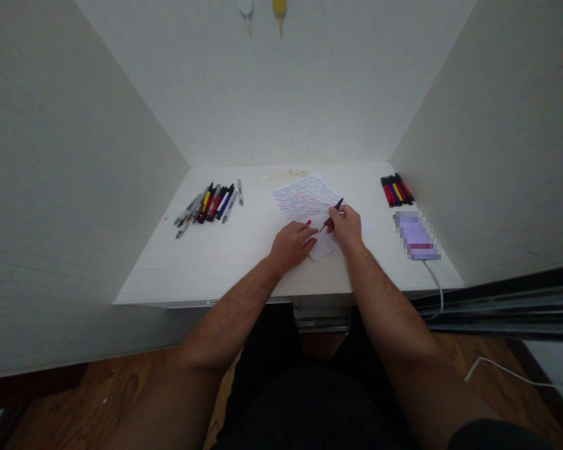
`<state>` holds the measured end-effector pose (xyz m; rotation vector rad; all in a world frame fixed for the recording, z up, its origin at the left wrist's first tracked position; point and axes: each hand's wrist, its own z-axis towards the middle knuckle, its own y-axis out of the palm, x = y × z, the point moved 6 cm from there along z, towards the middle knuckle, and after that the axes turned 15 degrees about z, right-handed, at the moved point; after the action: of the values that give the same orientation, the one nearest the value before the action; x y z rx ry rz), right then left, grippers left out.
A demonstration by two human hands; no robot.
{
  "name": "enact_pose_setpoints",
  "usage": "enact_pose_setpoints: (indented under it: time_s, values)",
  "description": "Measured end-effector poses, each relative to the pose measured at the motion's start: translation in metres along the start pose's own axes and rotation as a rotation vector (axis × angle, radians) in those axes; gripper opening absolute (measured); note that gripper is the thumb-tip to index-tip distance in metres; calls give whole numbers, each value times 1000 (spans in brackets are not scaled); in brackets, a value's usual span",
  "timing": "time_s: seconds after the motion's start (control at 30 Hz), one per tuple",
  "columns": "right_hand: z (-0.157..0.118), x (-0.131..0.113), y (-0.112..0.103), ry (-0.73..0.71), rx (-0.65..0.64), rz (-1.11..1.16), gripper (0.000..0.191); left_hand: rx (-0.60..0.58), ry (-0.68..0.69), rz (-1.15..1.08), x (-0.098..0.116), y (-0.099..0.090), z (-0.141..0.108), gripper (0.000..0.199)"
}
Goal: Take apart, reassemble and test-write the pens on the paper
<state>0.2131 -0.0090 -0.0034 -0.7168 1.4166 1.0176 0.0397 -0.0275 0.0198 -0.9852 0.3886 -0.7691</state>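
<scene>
My right hand (346, 226) pinches a slim marker pen (339, 204), its black back end pointing up and its thin tip directed down at the paper. Under both hands lies a white sheet of paper (304, 195), its upper part covered with rows of reddish and bluish strokes. My left hand (291, 245) rests on the left side of the sheet, index finger and thumb reaching toward the pen tip. A small red marker cap (308, 222) sticks out from between its fingers; how they grip it is partly hidden.
On the left of the white desk (206, 265) lies a loose pile of markers and grey pens (211, 203). A row of mostly red markers (397, 190) lies at the right, above a phone (416, 235) with a white cable (434, 278). Walls enclose three sides.
</scene>
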Motion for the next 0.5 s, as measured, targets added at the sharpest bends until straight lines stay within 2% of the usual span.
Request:
enact_pose_setpoints:
  time_s: [0.13, 0.33, 0.4, 0.5]
  values:
    - [-1, 0, 3, 61, -26, 126, 30, -2, 162, -54, 11, 2, 1, 21]
    - [-3, 0, 5, 86, -42, 157, 33, -17, 180, -47, 15, -3, 2, 23]
    - [0, 0, 1, 60, 17, 198, 30, -24, 188, -37, 15, -4, 1, 23]
    - [4, -1, -11, 13, 170, 257, 23, -31, 203, -16, 16, -4, 0, 23]
